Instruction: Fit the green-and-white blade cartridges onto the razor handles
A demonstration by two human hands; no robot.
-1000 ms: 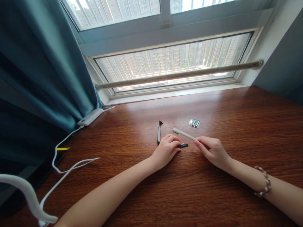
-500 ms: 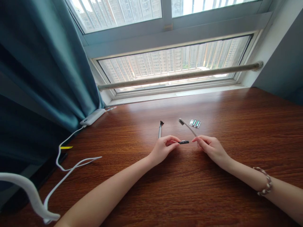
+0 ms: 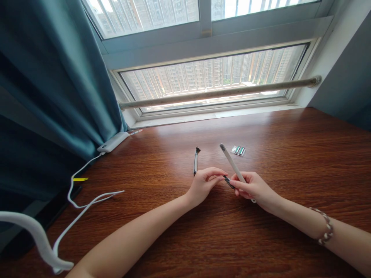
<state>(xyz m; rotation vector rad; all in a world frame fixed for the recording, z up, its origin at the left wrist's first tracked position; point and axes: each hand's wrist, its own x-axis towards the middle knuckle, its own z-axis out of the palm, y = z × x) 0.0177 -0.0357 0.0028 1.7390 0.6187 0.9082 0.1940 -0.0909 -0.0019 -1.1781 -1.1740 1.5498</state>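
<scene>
My right hand (image 3: 251, 189) holds a white toothbrush (image 3: 231, 163) by its handle, with the bristle head pointing up and away toward the window. My left hand (image 3: 205, 183) pinches one end of a small black razor head (image 3: 228, 180), and the fingers of my right hand touch its other end. Both hands hover just above the wooden table (image 3: 261, 239). A black razor handle (image 3: 196, 161) lies on the table just beyond my left hand.
A small pack of green blade cartridges (image 3: 238, 150) lies past the toothbrush. A white power bank (image 3: 113, 142) with white cables (image 3: 87, 200) sits at the left by a teal curtain (image 3: 52, 85). A window with a metal rail (image 3: 220, 92) runs along the far edge.
My right hand tilted the toothbrush up from lying low and moved left to meet the razor head. My left hand lifted the razor head off the table.
</scene>
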